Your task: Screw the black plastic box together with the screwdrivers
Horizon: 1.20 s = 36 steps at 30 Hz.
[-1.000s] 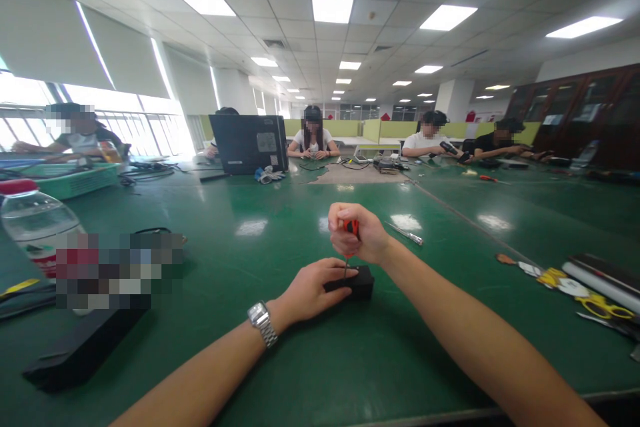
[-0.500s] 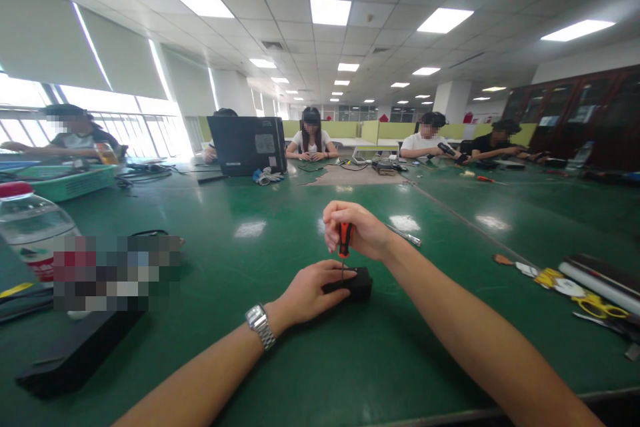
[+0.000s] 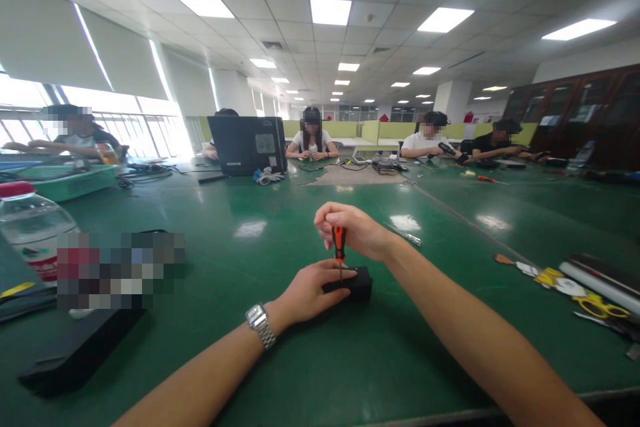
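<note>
In the head view, my left hand (image 3: 316, 290) grips a small black box (image 3: 361, 285) lying on the green tabletop, its thumb along the near side and its fingers over the top. My right hand (image 3: 350, 230) is closed around the upper handle of an orange-and-black screwdriver (image 3: 339, 244). The shaft points down, nearly upright, to the top of the box beside my left fingers. Where the tip meets the box is too small to make out. Behind my right wrist lies a thin metal tool (image 3: 411, 238).
At the left stand a red-capped bottle (image 3: 37, 230), a long black case (image 3: 83, 350) and a green basket (image 3: 83, 181). Yellow-handled scissors (image 3: 600, 307) lie among tools at the right. A black computer case (image 3: 245, 145) stands at the back, with several people seated around the table.
My right hand has shifted slightly left with the screwdriver, whose handle now leans a little to the left. The left hand and the box have stayed put.
</note>
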Each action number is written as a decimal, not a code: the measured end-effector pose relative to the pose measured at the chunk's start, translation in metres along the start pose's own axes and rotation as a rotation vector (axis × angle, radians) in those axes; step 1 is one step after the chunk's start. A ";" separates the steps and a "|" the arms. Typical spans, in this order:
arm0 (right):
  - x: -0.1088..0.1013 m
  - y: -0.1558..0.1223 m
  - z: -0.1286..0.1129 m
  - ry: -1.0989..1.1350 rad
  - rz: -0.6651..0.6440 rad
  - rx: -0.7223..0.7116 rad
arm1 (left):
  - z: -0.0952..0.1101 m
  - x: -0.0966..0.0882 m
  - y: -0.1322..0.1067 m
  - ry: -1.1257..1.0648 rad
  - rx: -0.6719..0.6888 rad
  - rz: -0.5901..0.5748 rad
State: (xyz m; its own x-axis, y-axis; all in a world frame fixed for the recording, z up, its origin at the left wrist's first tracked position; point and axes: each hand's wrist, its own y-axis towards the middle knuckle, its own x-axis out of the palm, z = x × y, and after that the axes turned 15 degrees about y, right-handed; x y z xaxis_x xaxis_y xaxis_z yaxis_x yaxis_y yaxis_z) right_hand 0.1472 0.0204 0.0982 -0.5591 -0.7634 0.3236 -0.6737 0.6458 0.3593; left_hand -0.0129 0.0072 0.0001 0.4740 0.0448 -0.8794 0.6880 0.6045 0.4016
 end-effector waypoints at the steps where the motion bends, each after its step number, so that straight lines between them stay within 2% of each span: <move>1: 0.000 -0.001 -0.001 -0.001 -0.008 -0.003 | 0.000 0.000 0.000 0.002 -0.001 -0.002; 6: 0.001 -0.002 -0.006 -0.028 -0.031 0.022 | 0.000 -0.001 0.000 0.009 0.004 0.001; 13: -0.002 0.002 -0.003 -0.003 0.122 -0.033 | 0.002 -0.002 0.000 0.002 0.008 -0.008; 18: -0.005 0.002 -0.003 0.046 0.038 -0.026 | 0.002 -0.001 0.001 0.007 0.006 -0.005; 23: -0.003 0.001 -0.003 0.034 0.096 -0.011 | 0.002 -0.002 0.001 0.003 0.003 -0.011; 28: -0.003 0.000 -0.004 0.030 0.015 -0.015 | 0.002 -0.002 0.001 0.000 0.013 -0.005; 34: -0.005 0.001 -0.003 0.032 0.086 -0.014 | 0.001 -0.001 0.001 -0.006 0.002 -0.016; 36: -0.006 0.000 -0.002 0.030 0.067 -0.007 | 0.001 -0.002 0.001 -0.007 0.004 -0.018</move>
State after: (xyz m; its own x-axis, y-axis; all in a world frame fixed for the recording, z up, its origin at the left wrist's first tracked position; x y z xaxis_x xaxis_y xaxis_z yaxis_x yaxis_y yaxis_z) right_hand 0.1514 0.0253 0.0983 -0.5881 -0.7178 0.3727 -0.6320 0.6954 0.3420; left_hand -0.0125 0.0065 0.0021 0.4650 0.0284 -0.8849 0.6990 0.6017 0.3866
